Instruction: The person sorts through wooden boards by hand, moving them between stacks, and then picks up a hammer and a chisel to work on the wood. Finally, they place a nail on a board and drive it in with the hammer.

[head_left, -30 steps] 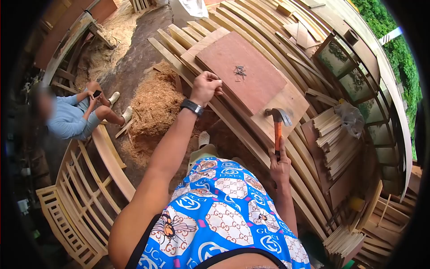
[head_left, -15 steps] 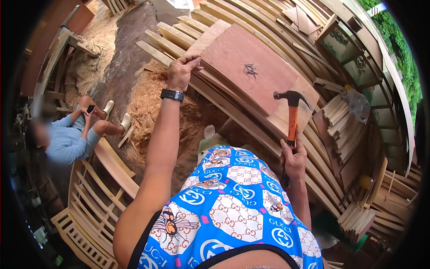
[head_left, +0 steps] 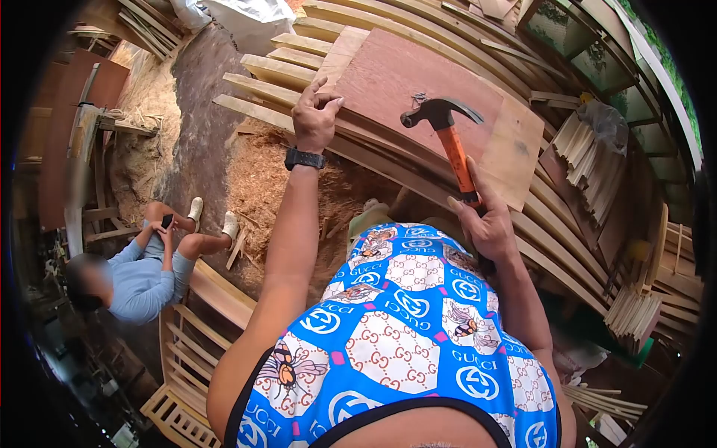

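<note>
A reddish plywood panel (head_left: 373, 78) with lighter wood at both ends lies on long stacked boards. At the panel's left edge is my left hand (head_left: 315, 119), its thumb and index finger pinched together; whatever they hold is too small to make out. My right hand (head_left: 485, 220) grips a claw hammer (head_left: 454, 153) by its orange and black handle. The hammer's dark head is over the panel and partly covers a small pile of nails (head_left: 418, 97).
A seated person (head_left: 146, 280) in light blue holds a dark phone at the left, beside a slatted wooden frame (head_left: 175, 411). Wood shavings (head_left: 258, 175) cover the ground. Bundled wood strips (head_left: 586, 164) and framed panes (head_left: 597, 52) stand at the right.
My right hand has raised the hammer up and to the left, over the panel. My left hand has shifted slightly right and down along the edge. The whole view has turned a little.
</note>
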